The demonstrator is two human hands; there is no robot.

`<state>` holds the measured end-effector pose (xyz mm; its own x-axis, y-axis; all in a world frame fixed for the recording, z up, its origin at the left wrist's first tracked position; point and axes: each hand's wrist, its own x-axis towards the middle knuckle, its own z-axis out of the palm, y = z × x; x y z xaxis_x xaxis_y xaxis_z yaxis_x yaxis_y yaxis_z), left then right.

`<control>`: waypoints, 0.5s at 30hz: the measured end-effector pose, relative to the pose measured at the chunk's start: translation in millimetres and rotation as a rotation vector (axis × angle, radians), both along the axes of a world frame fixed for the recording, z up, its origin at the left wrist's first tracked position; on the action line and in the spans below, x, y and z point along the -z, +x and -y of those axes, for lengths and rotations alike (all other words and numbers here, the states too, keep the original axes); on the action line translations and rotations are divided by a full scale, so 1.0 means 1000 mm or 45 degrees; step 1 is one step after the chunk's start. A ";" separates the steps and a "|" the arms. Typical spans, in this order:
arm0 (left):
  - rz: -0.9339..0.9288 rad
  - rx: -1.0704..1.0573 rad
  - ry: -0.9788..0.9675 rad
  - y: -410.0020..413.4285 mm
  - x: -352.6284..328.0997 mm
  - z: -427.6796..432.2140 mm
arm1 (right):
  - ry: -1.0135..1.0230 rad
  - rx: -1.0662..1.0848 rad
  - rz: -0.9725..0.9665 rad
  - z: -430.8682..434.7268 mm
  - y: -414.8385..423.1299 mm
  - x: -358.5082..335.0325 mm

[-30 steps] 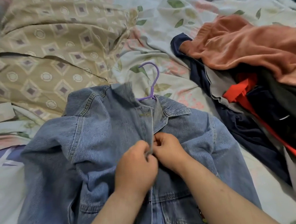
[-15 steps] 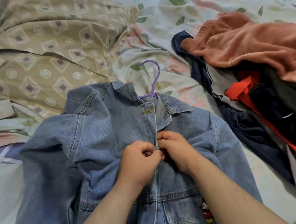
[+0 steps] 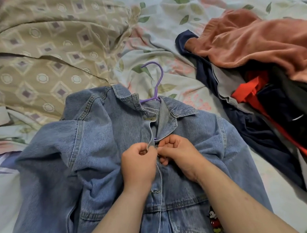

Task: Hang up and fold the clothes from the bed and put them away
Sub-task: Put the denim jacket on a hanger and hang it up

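Observation:
A blue denim jacket (image 3: pixel 101 156) lies front up on the bed, with a purple hanger (image 3: pixel 156 83) inside it; the hook sticks out above the collar. My left hand (image 3: pixel 139 164) pinches the left front edge of the jacket at chest height. My right hand (image 3: pixel 177 153) pinches the right front edge against it. Both hands meet at the placket, a little below the collar, with fingers curled. A cartoon mouse patch (image 3: pixel 213 219) shows on the lower right chest pocket.
A pile of clothes lies at the right: a rust-coloured velvet garment (image 3: pixel 256 41) on top, a navy garment (image 3: pixel 255 127), and red and black pieces (image 3: pixel 251 91). A beige patterned pillow (image 3: pixel 41 51) sits at the upper left. Floral bedding (image 3: pixel 170 24) covers the bed.
Both hands have stayed together at the jacket's front edges, shifting only slightly. The collar sits a little more spread, and the view has tilted down to show the mouse patch.

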<state>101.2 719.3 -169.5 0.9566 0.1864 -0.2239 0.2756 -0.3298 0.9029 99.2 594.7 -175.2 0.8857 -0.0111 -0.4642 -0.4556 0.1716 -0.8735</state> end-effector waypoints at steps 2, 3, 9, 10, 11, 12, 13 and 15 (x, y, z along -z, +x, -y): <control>0.005 0.080 -0.056 0.000 0.000 -0.008 | -0.020 0.011 0.012 -0.001 -0.001 0.001; -0.014 0.086 -0.101 0.001 -0.001 -0.012 | -0.017 0.010 0.012 -0.002 -0.001 0.001; -0.206 0.317 -0.102 0.016 -0.008 -0.029 | 0.021 -0.026 -0.003 0.000 -0.001 0.002; -0.236 0.341 -0.099 0.017 -0.008 -0.030 | 0.012 -0.027 -0.006 -0.001 -0.001 0.002; -0.254 0.343 -0.088 0.018 -0.007 -0.031 | 0.004 -0.024 -0.011 -0.001 0.000 0.002; -0.263 0.339 -0.064 0.019 -0.006 -0.030 | -0.006 -0.018 -0.015 -0.002 0.000 0.003; -0.262 0.331 -0.035 0.019 -0.005 -0.028 | -0.012 -0.013 -0.019 -0.002 0.001 0.003; -0.251 0.289 -0.010 0.019 -0.002 -0.024 | -0.012 -0.015 -0.028 -0.002 0.002 0.002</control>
